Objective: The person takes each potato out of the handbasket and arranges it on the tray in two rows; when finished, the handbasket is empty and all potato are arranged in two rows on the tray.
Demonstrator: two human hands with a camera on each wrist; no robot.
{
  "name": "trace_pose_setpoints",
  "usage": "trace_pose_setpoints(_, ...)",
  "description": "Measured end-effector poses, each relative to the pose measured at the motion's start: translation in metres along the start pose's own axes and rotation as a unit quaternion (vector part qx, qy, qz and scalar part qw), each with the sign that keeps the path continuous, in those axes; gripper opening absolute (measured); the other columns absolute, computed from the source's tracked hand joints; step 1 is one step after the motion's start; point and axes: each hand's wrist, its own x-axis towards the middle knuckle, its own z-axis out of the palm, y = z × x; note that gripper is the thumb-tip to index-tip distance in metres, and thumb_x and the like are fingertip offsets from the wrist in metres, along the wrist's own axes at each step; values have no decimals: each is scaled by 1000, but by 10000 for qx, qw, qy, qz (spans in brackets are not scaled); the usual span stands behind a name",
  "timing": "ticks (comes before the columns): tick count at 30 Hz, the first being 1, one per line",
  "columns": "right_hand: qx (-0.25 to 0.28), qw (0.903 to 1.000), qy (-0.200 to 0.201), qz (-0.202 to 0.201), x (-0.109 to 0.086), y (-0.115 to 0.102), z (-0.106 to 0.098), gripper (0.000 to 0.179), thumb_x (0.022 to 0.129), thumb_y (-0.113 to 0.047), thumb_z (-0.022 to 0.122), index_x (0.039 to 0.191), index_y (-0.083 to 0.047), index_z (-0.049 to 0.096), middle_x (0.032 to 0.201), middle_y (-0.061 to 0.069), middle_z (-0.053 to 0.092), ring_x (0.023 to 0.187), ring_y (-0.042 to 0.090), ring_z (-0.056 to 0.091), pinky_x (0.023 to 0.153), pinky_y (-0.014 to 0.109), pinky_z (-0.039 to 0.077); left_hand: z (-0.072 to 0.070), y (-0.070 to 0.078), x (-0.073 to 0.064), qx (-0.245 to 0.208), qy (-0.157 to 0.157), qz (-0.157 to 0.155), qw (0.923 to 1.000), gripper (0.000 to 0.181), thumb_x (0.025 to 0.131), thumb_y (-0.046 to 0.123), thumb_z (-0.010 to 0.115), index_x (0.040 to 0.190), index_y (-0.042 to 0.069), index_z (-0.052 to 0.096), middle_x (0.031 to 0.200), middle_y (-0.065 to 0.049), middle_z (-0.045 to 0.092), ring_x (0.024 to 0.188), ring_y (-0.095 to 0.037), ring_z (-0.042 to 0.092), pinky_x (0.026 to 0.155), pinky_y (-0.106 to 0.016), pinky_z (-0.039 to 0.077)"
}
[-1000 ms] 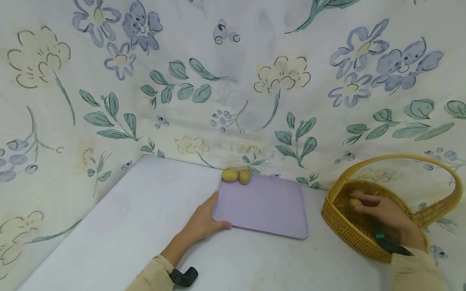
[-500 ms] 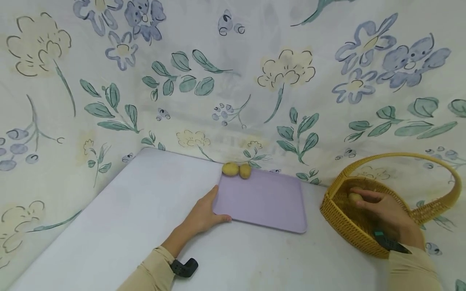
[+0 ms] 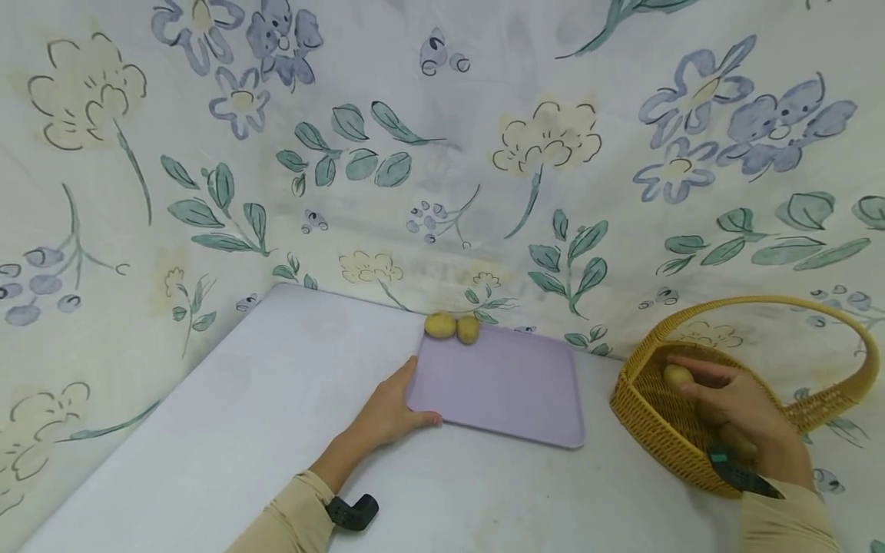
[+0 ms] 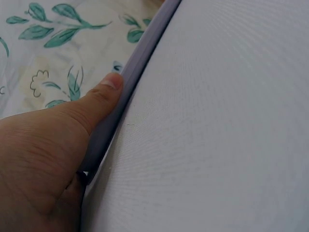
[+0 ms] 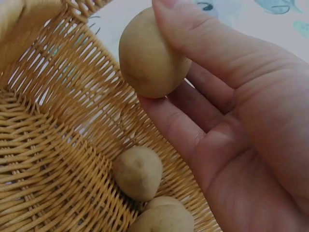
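Observation:
A lilac tray (image 3: 505,384) lies on the white table. My left hand (image 3: 387,411) holds its near left corner, the thumb along the front edge and the fingers at the left side; in the left wrist view the thumb (image 4: 104,94) lies against the rim and the other fingers are mostly hidden. Two potatoes, one larger (image 3: 439,325) and one smaller (image 3: 468,329), sit side by side at the tray's far left corner. Inside the wicker basket (image 3: 646,418), my right hand (image 3: 743,403) pinches a potato (image 5: 149,55) between thumb and fingers, raised above the basket's bottom.
More potatoes lie in the basket below the right hand, one rounded (image 5: 139,173) and another (image 5: 164,217) partly cut off. The basket's tall handle (image 3: 864,346) arches over the right side. A flower-printed cloth (image 3: 442,153) hangs behind the table.
My right hand has lifted the potato slightly within the basket, and another potato now shows beneath the wrist. The left hand stays at the tray corner. The head view has shifted slightly.

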Motion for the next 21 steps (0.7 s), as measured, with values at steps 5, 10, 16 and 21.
trace_pose_setpoints(5, 83, 9991, -118, 400, -10, -11, -3, 57, 101, -39, 64, 153, -21, 49, 122, -43, 52, 108, -23, 41, 82, 6, 44, -1, 2, -2, -31, -17, 7, 10000, 123, 74, 48, 89, 161, -2, 19, 167, -20, 26, 155, -37, 28, 127, -50, 29)
trace_pose_setpoints(10, 968, 9927, -146, 709, -24, -21, -2, 55, 100, -33, 67, 153, -30, 49, 111, -37, 59, 84, -15, 53, 64, 17, 54, 0, 2, -2, -3, -21, 21, 10000, 122, 74, 47, 89, 161, -2, 19, 167, -20, 26, 155, -37, 29, 127, -50, 29)
trace_pose_setpoints(16, 1169, 9916, 11, -548, -29, -37, 4, 49, 100, -6, 64, 148, -10, 55, 122, -28, 68, 99, -13, 61, 75, 8, 52, 1, 1, -1, 99, 19, 64, 9999, 123, 73, 49, 89, 161, -2, 20, 167, -21, 27, 154, -37, 30, 127, -50, 30)
trace_pose_setpoints(21, 1154, 9814, -42, -1534, -29, -53, 14, 49, 95, 10, 63, 143, 3, 56, 134, -20, 68, 116, -6, 63, 89, 7, 52, 1, 1, -2, 68, 34, 12, 10000, 123, 73, 48, 89, 161, -2, 20, 167, -20, 27, 154, -37, 29, 127, -50, 29)
